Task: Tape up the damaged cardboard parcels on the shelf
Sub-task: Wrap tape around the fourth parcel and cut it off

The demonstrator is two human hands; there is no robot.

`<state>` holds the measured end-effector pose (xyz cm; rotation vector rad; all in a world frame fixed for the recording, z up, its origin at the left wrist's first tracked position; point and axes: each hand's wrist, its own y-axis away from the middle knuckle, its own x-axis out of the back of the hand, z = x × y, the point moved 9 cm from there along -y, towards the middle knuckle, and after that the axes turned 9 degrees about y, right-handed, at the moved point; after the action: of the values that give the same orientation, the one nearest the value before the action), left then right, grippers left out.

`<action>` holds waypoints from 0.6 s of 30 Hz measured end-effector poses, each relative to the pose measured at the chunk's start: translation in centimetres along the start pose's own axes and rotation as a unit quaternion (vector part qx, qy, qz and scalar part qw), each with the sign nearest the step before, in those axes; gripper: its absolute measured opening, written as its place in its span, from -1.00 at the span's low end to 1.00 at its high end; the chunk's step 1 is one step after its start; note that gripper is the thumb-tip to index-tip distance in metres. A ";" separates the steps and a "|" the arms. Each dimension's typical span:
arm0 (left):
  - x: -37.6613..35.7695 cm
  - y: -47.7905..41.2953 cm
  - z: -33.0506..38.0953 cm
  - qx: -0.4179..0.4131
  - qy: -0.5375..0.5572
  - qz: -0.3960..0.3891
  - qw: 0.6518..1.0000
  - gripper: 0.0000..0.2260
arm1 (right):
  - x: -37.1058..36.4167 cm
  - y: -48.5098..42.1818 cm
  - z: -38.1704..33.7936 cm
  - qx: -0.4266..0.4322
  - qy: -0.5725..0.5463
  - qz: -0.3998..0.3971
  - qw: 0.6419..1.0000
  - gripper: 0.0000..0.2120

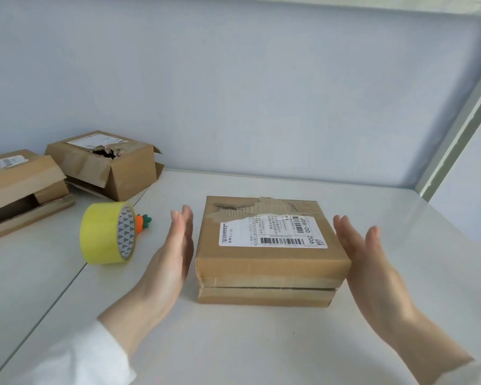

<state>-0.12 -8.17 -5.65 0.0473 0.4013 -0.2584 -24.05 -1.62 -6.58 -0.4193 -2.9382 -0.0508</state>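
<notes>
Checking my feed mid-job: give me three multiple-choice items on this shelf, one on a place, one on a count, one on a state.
1. Where does the tape roll stand relative to the flat parcel? A. on it B. to its left C. to its right
2. How many cardboard parcels show? A. one B. three C. five
3. The left hand and right hand are: A. open, flanking the parcel B. gripping the tape C. clenched
Key: 1 B, the roll stands left of the parcel; 2 B, the flat one, the holed box and the far-left box; 3 A, straight fingers either side, holding nothing.
</notes>
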 end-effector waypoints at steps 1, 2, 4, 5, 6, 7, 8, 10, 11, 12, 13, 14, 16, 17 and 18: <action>-0.1 -0.3 -0.2 0.011 0.005 0.000 1.000 -0.31 | -0.9 -0.3 0.1 -0.022 -0.045 -0.012 0.999 -0.23; 0.0 -0.5 -0.9 0.021 -0.001 0.000 1.000 -0.40 | -1.7 -0.4 0.3 -0.041 -0.077 -0.029 0.996 -0.33; -0.9 -1.1 -1.9 0.048 -0.002 -0.010 0.999 -0.50 | -2.7 -0.7 0.6 -0.074 -0.120 -0.038 0.989 -0.34; -1.1 -1.1 -2.2 0.060 0.006 -0.003 0.998 -0.51 | -2.9 -0.8 0.7 -0.090 -0.134 -0.034 0.986 -0.31; -1.0 -1.2 -2.4 0.067 0.016 0.006 0.998 -0.51 | -3.1 -1.0 1.0 -0.095 -0.139 -0.038 0.985 -0.28; -0.7 -1.3 -2.6 0.068 0.024 0.018 0.997 -0.52 | -3.2 -1.0 1.0 -0.102 -0.148 -0.037 0.983 -0.28; -0.5 -1.4 -2.7 0.068 0.036 0.027 0.997 -0.52 | -3.1 -1.2 1.2 -0.106 -0.150 -0.036 0.982 -0.32; -0.4 -1.5 -2.9 0.079 0.052 0.036 0.995 -0.52 | -3.0 -1.5 1.7 -0.113 -0.157 -0.039 0.980 -0.42; -0.4 -1.6 -3.1 0.084 0.054 0.036 0.994 -0.51 | -3.0 -1.6 1.7 -0.118 -0.161 -0.040 0.979 -0.45; -0.4 -1.7 -3.2 0.084 0.053 0.034 0.994 -0.51 | -2.9 -1.7 1.9 -0.118 -0.163 -0.044 0.979 -0.46; -0.4 -1.7 -3.3 0.084 0.052 0.035 0.995 -0.53 | -2.9 -1.7 1.9 -0.121 -0.165 -0.043 0.978 -0.47; -0.3 -1.8 -3.4 0.079 0.054 0.033 0.995 -0.55 | -2.7 -2.0 2.2 -0.119 -0.166 -0.044 0.978 -0.49; -0.1 -1.9 -3.7 0.074 0.055 0.041 0.995 -0.59 | -2.6 -2.2 2.5 -0.121 -0.170 -0.041 0.977 -0.55; -0.2 -1.8 -3.8 0.078 0.051 0.039 0.995 -0.61 | -2.6 -2.2 2.5 -0.121 -0.168 -0.040 0.978 -0.57; -0.4 -1.7 -3.8 0.083 0.046 0.033 0.995 -0.61 | -2.5 -2.3 2.6 -0.118 -0.160 -0.043 0.979 -0.60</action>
<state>-2.35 -9.39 -8.95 0.2362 0.4679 -0.2240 -22.73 -4.39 -9.56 -0.3621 -3.2817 -0.3816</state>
